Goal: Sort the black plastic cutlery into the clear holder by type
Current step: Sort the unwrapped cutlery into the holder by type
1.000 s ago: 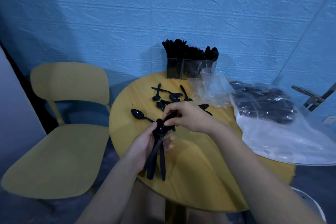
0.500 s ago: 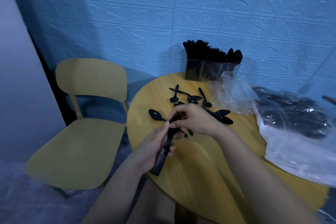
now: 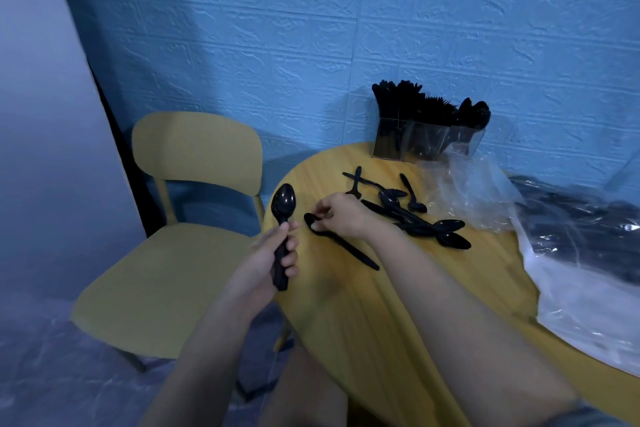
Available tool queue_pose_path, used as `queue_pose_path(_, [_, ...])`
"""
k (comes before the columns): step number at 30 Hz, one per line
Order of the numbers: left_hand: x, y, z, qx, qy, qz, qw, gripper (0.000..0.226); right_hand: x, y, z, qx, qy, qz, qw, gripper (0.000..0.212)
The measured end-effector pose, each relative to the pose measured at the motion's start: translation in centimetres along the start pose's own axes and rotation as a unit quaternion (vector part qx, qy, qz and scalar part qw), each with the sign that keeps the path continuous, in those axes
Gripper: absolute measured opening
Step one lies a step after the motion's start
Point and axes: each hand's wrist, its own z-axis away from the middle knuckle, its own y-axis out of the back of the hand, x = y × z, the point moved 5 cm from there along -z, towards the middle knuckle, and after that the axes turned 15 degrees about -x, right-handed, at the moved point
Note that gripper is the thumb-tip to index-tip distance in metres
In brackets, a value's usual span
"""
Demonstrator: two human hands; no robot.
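Left hand (image 3: 273, 258): curled round the handles of a spoon bundle (image 3: 282, 218), held upright at the table's left edge, one bowl on top. The exact count in the bundle cannot be told.
Right hand (image 3: 341, 215): fingertips pinched on the bowl end of a single spoon (image 3: 341, 243) lying flat on the table (image 3: 381, 322); its handle runs toward the camera and right.
Change, last second: both hands were joined at the bundle earlier, right fingers on the bowl ends; they are now split. The bundle has been tipped from handles-down to bowl-up. The right hand has been moved onto the lone spoon nearest the left edge.
Meaning: squaring-up of the bundle is judged finished; another spoon is being collected before a trip to the holder.
Camera vs earlier: view swung left and down; chair (image 3: 180, 218) now fills more of the picture, holder sits further right.
Clear holder (image 3: 427, 144): at the table's far edge against the blue wall, already packed with black cutlery in separate sections; spoon bowls visible in the right section.
Loose spoons (image 3: 415, 215): scattered pile right of the right hand, not yet sorted.
Plastic bags (image 3: 571, 253): on the right side, more black cutlery visible inside.
Progress: judged partway through; loose pile and bagged stock remain.
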Motion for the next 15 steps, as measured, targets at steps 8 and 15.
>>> queue_pose_path(8, [0.5, 0.0, -2.5, 0.019, 0.01, -0.001, 1.0, 0.021, 2.3, 3.4, 2.1, 0.122, 0.005, -0.125, 0.985, 0.013])
queue_pose_path(15, [-0.5, -4.9, -5.6, -0.071, 0.035, 0.011, 0.997, 0.023, 3.6, 6.9, 6.0, 0.218, 0.093, -0.324, 0.916, 0.012])
